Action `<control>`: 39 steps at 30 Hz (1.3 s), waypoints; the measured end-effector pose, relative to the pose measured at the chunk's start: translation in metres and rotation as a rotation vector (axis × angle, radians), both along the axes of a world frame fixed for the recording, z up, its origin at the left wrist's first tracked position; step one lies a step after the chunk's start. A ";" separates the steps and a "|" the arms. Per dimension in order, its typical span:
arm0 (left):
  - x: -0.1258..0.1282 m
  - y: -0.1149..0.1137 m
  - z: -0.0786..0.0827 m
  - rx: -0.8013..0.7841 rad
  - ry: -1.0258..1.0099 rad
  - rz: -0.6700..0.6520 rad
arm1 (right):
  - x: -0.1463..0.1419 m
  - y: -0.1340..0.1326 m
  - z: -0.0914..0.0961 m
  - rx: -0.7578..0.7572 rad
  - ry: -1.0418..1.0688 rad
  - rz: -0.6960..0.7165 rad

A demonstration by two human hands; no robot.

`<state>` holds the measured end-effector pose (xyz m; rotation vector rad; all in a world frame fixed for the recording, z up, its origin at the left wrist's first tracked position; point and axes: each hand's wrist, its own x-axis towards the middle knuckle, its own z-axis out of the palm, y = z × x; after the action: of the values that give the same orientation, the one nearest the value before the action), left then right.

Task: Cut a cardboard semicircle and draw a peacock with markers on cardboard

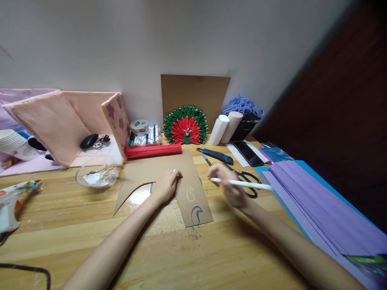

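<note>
My left hand (167, 186) lies on a sheet of brown cardboard (157, 165), its fingers curled together and pressing on it beside a cut-out gap. A small curved outline in white (190, 194) and a crescent-like one in blue (196, 215) are drawn on the cardboard's right strip. Just right of the sheet, my right hand (228, 183) grips a slim white pen (250, 184), held nearly level with its tip to the left. Behind that hand lie black-handled scissors (251, 177), a blue-tipped pen (207, 159) and a box cutter (215, 155).
A red roll (154, 151) touches the sheet's far edge. A clear bowl (96, 177) and a glue gun (10, 205) are on the left. Purple sheets (320, 201) cover the right side. A red-green peacock craft (186, 127) stands behind, near a black phone (248, 154).
</note>
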<state>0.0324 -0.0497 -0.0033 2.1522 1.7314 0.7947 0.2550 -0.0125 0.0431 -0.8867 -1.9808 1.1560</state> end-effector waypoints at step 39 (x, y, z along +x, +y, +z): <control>0.001 0.006 -0.002 -0.036 0.017 -0.015 | -0.034 0.023 -0.056 -0.020 -0.179 0.030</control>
<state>0.0333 -0.0441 -0.0054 2.1514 1.7226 0.7385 0.2209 0.0106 -0.0132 -1.0051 -2.1354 1.1497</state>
